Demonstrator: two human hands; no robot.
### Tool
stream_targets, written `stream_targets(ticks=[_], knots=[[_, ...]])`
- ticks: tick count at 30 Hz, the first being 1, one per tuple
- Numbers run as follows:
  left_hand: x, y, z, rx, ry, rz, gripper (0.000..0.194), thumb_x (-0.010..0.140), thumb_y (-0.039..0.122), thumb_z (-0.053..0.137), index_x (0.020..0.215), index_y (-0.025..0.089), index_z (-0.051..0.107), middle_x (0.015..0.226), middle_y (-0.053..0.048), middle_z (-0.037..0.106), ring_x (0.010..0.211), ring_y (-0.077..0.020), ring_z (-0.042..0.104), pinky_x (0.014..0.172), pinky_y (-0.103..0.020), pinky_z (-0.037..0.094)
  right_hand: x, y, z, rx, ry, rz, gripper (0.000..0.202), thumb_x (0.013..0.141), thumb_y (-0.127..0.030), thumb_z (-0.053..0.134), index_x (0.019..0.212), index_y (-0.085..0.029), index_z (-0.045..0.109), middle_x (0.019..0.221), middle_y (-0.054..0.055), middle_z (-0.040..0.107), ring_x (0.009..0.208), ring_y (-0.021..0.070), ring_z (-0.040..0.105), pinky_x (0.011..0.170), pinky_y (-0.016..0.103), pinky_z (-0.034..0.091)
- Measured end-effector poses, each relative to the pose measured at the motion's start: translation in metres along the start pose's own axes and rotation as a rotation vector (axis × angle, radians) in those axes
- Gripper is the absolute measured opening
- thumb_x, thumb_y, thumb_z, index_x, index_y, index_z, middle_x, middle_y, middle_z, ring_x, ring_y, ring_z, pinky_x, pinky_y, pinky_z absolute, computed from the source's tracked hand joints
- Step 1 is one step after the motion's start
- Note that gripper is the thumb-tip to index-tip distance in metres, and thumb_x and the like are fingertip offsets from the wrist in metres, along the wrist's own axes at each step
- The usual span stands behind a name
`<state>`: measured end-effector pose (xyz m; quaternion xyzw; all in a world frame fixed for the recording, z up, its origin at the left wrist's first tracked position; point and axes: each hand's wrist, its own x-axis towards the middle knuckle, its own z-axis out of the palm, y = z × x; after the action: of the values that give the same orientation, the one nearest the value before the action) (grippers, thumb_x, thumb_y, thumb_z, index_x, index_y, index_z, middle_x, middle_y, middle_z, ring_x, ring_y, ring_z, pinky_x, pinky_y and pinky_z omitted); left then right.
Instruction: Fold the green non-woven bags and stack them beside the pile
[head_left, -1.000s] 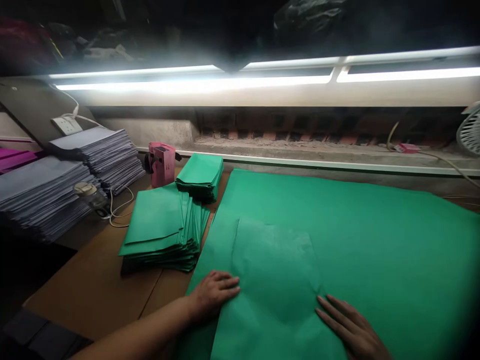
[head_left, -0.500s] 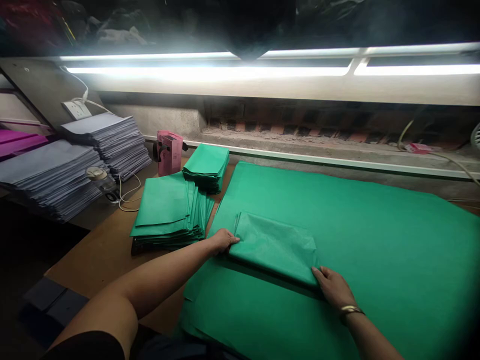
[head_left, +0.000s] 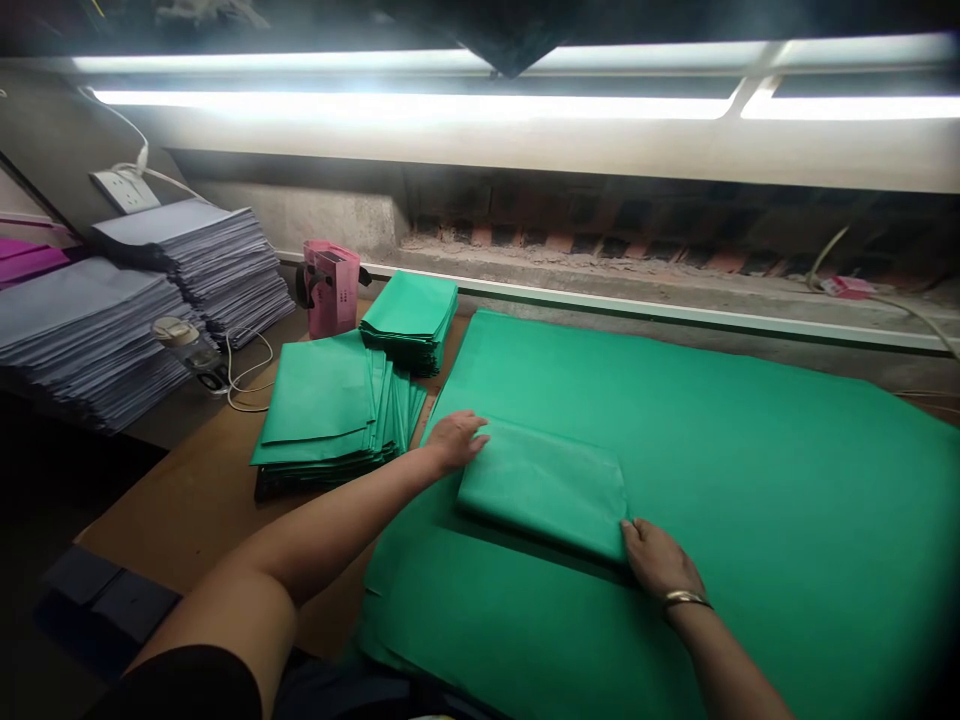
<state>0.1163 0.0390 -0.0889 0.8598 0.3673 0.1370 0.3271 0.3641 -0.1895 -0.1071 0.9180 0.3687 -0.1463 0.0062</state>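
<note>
A folded green sheet lies on a broad layer of green sheets covering the table. At its upper left corner is my left hand, with thumb and fingers apart, touching or just above the edge. My right hand, with a gold bangle at the wrist, pinches the folded sheet's right edge near the lower corner. Left of the broad sheets are a fanned stack of folded green pieces and a smaller neat green stack behind it.
Grey stacks stand at the left near a clear bottle and a white cable. A pink box is by the wall. A power socket sits at the upper left, and a bright tube light spans above.
My left hand has let go of the folded sheet's left edge and moved up to its upper corner, fingers opening. The folded sheet looks flatter. The view has shifted slightly.
</note>
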Motion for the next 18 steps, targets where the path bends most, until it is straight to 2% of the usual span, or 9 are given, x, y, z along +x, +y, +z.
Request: stream_targets(ticks=[3, 5, 7, 9, 11, 13, 14, 16, 18], knots=[[0.018, 0.003, 0.014, 0.330, -0.093, 0.318, 0.062, 0.088, 0.049, 0.045, 0.143, 0.026, 0.027, 0.151, -0.005, 0.024, 0.139, -0.0276, 0.013, 0.112, -0.049, 0.009, 0.000, -0.001, 0.001, -0.030, -0.010, 0.009, 0.042, 0.093, -0.037, 0.022, 0.091, -0.017, 0.059, 0.100, 0.013, 0.063, 0.088, 0.0242, 0.059, 0.073, 0.033, 0.043], [0.027, -0.003, 0.026, 0.447, -0.182, 0.342, 0.068, 0.089, 0.060, 0.031, 0.146, 0.025, 0.017, 0.153, -0.004, 0.012, 0.141, -0.0293, 0.001, 0.111, -0.055, 0.004, -0.002, 0.003, 0.000, -0.045, -0.026, 0.004, 0.044, 0.093, -0.038, 0.020, 0.091, -0.017, 0.059, 0.098, 0.012, 0.063, 0.087, 0.0242, 0.060, 0.072, 0.033, 0.044], [0.031, -0.013, 0.036, 0.459, -0.219, 0.315, 0.070, 0.089, 0.064, 0.021, 0.146, 0.026, 0.012, 0.154, -0.002, 0.008, 0.141, -0.0284, -0.001, 0.110, -0.057, 0.004, -0.003, 0.007, -0.002, -0.055, -0.050, 0.005, 0.047, 0.093, -0.041, 0.020, 0.094, -0.017, 0.060, 0.095, 0.012, 0.063, 0.085, 0.0246, 0.060, 0.071, 0.034, 0.045], [0.032, -0.023, 0.042, 0.455, -0.194, 0.326, 0.070, 0.088, 0.065, 0.018, 0.146, 0.026, 0.009, 0.154, 0.000, 0.007, 0.141, -0.0266, -0.001, 0.111, -0.056, 0.004, -0.004, 0.002, -0.004, -0.094, 0.056, 0.006, 0.047, 0.092, -0.043, 0.025, 0.109, -0.015, 0.058, 0.101, 0.014, 0.062, 0.090, 0.0267, 0.059, 0.074, 0.037, 0.046], [0.033, -0.028, 0.045, 0.459, -0.155, 0.340, 0.069, 0.089, 0.065, 0.016, 0.146, 0.027, 0.009, 0.154, 0.001, 0.006, 0.141, -0.0253, -0.001, 0.111, -0.055, 0.005, -0.002, -0.020, -0.003, -0.166, 0.281, -0.028, 0.050, 0.091, -0.042, 0.032, 0.128, -0.012, 0.048, 0.122, 0.017, 0.053, 0.108, 0.0298, 0.051, 0.084, 0.041, 0.043], [0.033, -0.029, 0.046, 0.466, -0.136, 0.341, 0.068, 0.089, 0.064, 0.016, 0.146, 0.028, 0.009, 0.154, 0.002, 0.007, 0.141, -0.0245, 0.000, 0.111, -0.054, 0.005, 0.002, -0.062, 0.002, -0.229, 0.431, -0.146, 0.053, 0.091, -0.040, 0.034, 0.137, -0.014, 0.039, 0.141, 0.014, 0.035, 0.126, 0.0295, 0.035, 0.098, 0.044, 0.034], [0.033, -0.029, 0.047, 0.468, -0.130, 0.340, 0.067, 0.090, 0.063, 0.015, 0.146, 0.028, 0.009, 0.153, 0.002, 0.007, 0.141, -0.0241, 0.000, 0.112, -0.054, 0.006, 0.006, -0.087, 0.005, -0.243, 0.413, -0.232, 0.053, 0.092, -0.040, 0.031, 0.140, -0.017, 0.037, 0.147, 0.010, 0.027, 0.132, 0.0280, 0.026, 0.104, 0.046, 0.028], [0.033, -0.028, 0.047, 0.472, -0.121, 0.333, 0.064, 0.091, 0.060, 0.015, 0.146, 0.027, 0.009, 0.153, 0.002, 0.007, 0.141, -0.0229, 0.000, 0.112, -0.052, 0.006, 0.017, -0.133, 0.014, -0.249, 0.276, -0.407, 0.053, 0.094, -0.042, 0.023, 0.143, -0.023, 0.031, 0.151, 0.002, 0.017, 0.137, 0.0229, 0.013, 0.110, 0.048, 0.016], [0.034, -0.028, 0.049, 0.477, -0.109, 0.318, 0.062, 0.093, 0.055, 0.015, 0.146, 0.025, 0.010, 0.154, 0.002, 0.007, 0.141, -0.0214, 0.002, 0.112, -0.051, 0.006, 0.031, -0.153, 0.020, -0.254, 0.157, -0.511, 0.054, 0.095, -0.047, 0.016, 0.145, -0.027, 0.023, 0.152, -0.003, 0.013, 0.138, 0.0191, 0.007, 0.111, 0.051, 0.009]])
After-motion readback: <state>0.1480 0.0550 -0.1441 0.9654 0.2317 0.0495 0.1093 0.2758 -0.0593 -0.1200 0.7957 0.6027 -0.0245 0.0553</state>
